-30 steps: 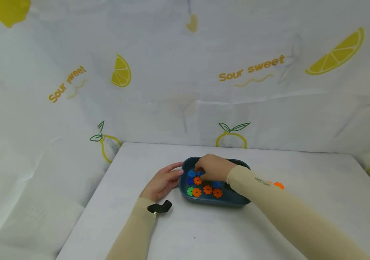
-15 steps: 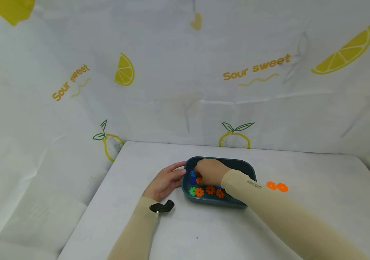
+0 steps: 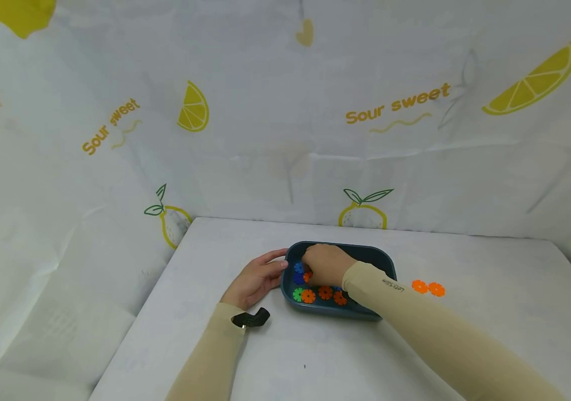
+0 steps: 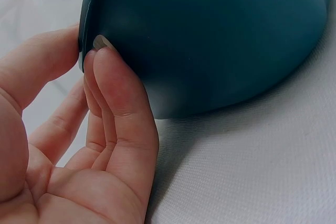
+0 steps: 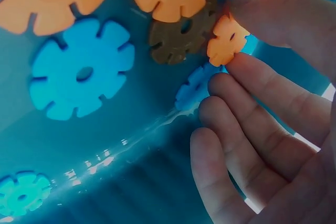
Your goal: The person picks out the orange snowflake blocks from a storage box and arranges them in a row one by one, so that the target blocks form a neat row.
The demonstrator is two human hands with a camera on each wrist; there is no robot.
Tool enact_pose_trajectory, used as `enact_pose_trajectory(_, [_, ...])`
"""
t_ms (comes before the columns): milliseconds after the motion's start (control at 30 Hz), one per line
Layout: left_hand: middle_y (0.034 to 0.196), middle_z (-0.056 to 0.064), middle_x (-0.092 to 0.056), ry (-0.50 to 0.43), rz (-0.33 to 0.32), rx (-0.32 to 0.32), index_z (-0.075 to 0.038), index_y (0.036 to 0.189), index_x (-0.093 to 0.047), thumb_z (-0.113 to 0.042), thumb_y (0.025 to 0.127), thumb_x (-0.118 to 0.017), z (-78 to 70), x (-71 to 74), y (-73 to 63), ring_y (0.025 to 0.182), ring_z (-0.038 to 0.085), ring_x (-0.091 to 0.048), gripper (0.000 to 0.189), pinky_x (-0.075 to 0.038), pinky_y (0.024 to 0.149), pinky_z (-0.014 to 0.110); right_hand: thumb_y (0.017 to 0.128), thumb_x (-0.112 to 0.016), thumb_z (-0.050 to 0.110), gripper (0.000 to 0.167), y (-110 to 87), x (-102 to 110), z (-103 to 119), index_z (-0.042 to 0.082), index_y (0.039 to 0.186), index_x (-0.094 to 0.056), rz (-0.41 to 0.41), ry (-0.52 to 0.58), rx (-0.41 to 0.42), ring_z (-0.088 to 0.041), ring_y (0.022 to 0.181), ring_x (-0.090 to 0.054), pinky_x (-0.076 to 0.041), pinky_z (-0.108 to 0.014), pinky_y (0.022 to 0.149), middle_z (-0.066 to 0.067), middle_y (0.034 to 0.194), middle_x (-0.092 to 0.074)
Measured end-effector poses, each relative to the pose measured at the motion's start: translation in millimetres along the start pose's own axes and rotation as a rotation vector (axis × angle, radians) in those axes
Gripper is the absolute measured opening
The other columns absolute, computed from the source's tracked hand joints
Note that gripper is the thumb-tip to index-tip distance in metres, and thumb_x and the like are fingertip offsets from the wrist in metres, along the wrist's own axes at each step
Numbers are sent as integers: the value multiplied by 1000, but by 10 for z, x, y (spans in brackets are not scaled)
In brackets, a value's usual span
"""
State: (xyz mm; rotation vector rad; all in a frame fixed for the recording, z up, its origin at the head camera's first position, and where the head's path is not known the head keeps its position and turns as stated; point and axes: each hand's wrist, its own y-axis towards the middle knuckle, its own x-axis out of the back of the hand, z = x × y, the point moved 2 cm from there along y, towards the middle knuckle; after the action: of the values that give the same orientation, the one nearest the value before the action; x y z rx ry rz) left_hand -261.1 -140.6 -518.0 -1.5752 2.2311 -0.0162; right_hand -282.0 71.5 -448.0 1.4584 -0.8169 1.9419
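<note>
Pinching tray (image 3: 375, 255) rim w/ L hand (image 3: 255, 280), orange disc (image 5: 227, 43) w/ R hand (image 3: 329, 264) (thumb + index). Facing white backdrop (image 3: 275, 139) w/ lemon prints; tan sleeves (image 3: 205, 356) over white table (image 3: 305, 340), w/ dk blue-green tray approx. mid-table. Holding said disc inside tray, L end, just beside blue disc (image 5: 197, 85), nr green disc (image 3: 298, 293). Also 2 orange discs (image 3: 419, 287) on table, R of tray.
</note>
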Motion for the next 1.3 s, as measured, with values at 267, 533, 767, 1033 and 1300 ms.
enact_pose_trajectory(267, [132, 6, -76, 14, 14, -13, -13, 157, -55, -18, 105, -73, 16, -42, 38, 114, 15, -72, 55, -61, 99, 31, 88, -88, 24, 19, -69, 73, -97, 15, 101, -78, 15, 111, -61, -15, 79, -61, -59, -36, 83, 6, 88, -71])
enact_pose_trajectory(533, [135, 8, -74, 11, -2, 6, -15, 156, -57, -19, 104, -74, 24, -44, 45, 114, 16, -70, 55, -60, 100, 31, 92, -83, 19, 26, -177, 161, -148, 11, 116, -79, 23, 268, -85, -17, 90, -63, -61, -40, 91, 1, 105, -76])
enact_pose_trajectory(767, [133, 8, -73, 6, -10, 11, -14, 156, -56, -18, 104, -74, 35, -34, 27, 113, 16, -70, 55, -60, 99, 31, 95, -80, 18, 34, -288, 177, -211, 9, 127, -78, -23, 360, -81, -12, 94, -66, -62, -36, 93, 0, 117, -76])
enact_pose_trajectory(1033, [140, 10, -71, 8, -23, 9, -14, 158, -55, -19, 105, -73, 40, -12, 14, 115, 16, -69, 56, -60, 100, 30, 95, -81, 17, 36, -418, 280, -232, 7, 130, -78, -82, 402, -46, -12, 97, -68, -62, -33, 91, 0, 116, -73])
enact_pose_trajectory(1300, [145, 11, -68, 12, -41, 4, -14, 157, -55, -21, 103, -75, 20, -11, 3, 116, 17, -69, 58, -60, 100, 30, 94, -84, 17, 36, -604, 414, -309, 7, 128, -78, -189, 472, -47, -11, 97, -71, -63, -32, 90, 1, 116, -75])
